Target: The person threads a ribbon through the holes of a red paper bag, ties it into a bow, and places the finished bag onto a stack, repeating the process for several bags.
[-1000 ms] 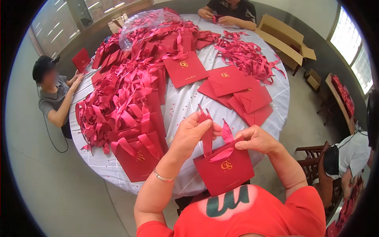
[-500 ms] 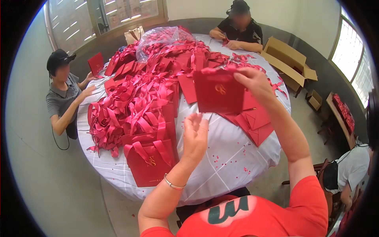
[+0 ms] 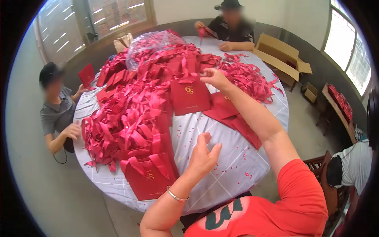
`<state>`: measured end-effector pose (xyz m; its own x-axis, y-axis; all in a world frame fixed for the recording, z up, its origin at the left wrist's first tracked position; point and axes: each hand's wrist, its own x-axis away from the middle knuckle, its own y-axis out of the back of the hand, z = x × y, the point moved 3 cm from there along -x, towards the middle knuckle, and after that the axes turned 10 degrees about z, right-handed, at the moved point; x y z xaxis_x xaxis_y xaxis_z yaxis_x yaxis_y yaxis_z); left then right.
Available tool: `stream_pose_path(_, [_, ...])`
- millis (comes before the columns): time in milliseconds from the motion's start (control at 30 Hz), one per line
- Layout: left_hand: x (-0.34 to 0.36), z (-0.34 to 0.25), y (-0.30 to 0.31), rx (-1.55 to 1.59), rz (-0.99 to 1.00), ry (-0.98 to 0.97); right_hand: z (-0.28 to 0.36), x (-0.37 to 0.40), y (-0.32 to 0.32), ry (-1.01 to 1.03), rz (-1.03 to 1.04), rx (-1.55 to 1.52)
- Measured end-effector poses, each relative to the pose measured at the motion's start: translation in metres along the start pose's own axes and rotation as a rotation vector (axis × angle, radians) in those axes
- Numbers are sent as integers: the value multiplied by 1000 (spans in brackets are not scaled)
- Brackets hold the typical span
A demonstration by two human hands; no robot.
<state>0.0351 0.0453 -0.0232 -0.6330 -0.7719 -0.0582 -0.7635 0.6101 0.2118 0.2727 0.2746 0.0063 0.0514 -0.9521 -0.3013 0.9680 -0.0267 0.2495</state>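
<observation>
A red paper gift bag (image 3: 190, 98) with a gold logo and ribbon handles stands upright, face toward me, against the heap of bags. My right hand (image 3: 215, 78) is at its top right corner, fingers loosely curled and off the ribbon; whether the fingertips touch the edge is hard to see. Lower down, my left hand (image 3: 205, 155) hovers over the table, thumb and fingers apart and nothing in it. Flat red bags (image 3: 233, 118) lie overlapping below my right forearm. At the near left, another gift bag (image 3: 148, 179) heads a row of similar bags.
A heap of red ribbons (image 3: 118, 118) and bags covers the round table's left side, with clear plastic (image 3: 152, 45) behind. More ribbons (image 3: 246, 77) lie at right. Co-workers sit left (image 3: 59, 102) and across (image 3: 233, 29). A cardboard box (image 3: 276, 55) stands beyond the table.
My right hand has carried the gift bag left and away, down against the heap, and its fingers have come off the ribbon. My left hand has moved lower and slightly right.
</observation>
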Motion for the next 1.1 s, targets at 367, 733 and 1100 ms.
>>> stream_pose_path(367, [8, -22, 1, -130, 90, 81, -5, 75, 62, -166, 370, 892])
stream_pose_path(733, [6, -14, -1, -281, 77, 26, 41, 79, -46, -171, 467, 1179])
stream_pose_path(1100, [8, -21, 1, -305, 126, 49, 18, 50, -62, -133, 185, 1021])
